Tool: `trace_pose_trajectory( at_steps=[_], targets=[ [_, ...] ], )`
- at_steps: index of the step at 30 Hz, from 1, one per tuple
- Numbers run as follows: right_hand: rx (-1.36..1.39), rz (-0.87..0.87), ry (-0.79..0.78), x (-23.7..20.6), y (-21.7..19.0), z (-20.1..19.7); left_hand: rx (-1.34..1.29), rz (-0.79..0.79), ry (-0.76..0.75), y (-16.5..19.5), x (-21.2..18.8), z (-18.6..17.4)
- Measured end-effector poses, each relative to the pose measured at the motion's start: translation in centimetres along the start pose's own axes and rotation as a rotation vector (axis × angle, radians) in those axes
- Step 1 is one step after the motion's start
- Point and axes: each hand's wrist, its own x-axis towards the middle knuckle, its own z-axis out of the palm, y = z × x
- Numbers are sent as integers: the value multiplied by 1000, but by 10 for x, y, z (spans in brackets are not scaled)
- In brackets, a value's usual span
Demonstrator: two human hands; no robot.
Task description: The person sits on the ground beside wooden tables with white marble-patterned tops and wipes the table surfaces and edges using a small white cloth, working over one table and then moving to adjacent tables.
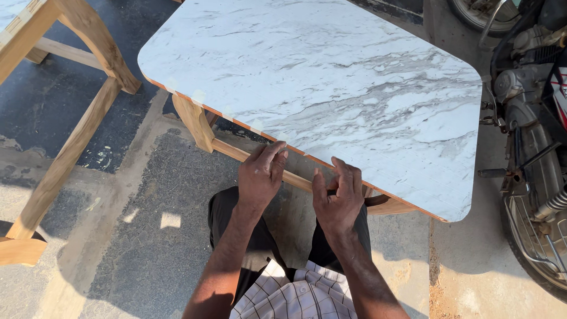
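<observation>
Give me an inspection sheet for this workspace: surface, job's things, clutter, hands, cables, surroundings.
Surface: white marble-pattern tabletop with rounded corners, on a wooden frame; nothing lies on it.
Job's things: near edge of the top, brown, with pale patches spaced along it.
Clutter: nothing seen.
Hands: left hand and right hand both at the near edge, fingers on it; whether they pinch anything cannot be told.
Cables: nothing seen.
Surroundings: second wooden frame at left, motorcycle at right, sandy concrete floor.
</observation>
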Motion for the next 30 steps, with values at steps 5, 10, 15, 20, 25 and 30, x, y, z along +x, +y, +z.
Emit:
trace_pose_trajectory(
  at_steps=[5,10,15,20,25,30],
  targets=[
    [-165,51,-79,25,-8,26,199,154,-8,4,42,-5],
    [-141,-7,100,14,7,54,109,63,-95,-18,49,-7],
    [-97,-19,164,11,22,72,-7,-26,-120,-33,42,-3],
    [15,4,151,9,23,73,-96,-59,-142,-36,42,-2],
    [6,-70,144,6,31,73,-104,-49,-134,-40,40,-1],
    [-6,-103,182,7,39,78,-142,-86,-148,-41,39,0]
  ],
)
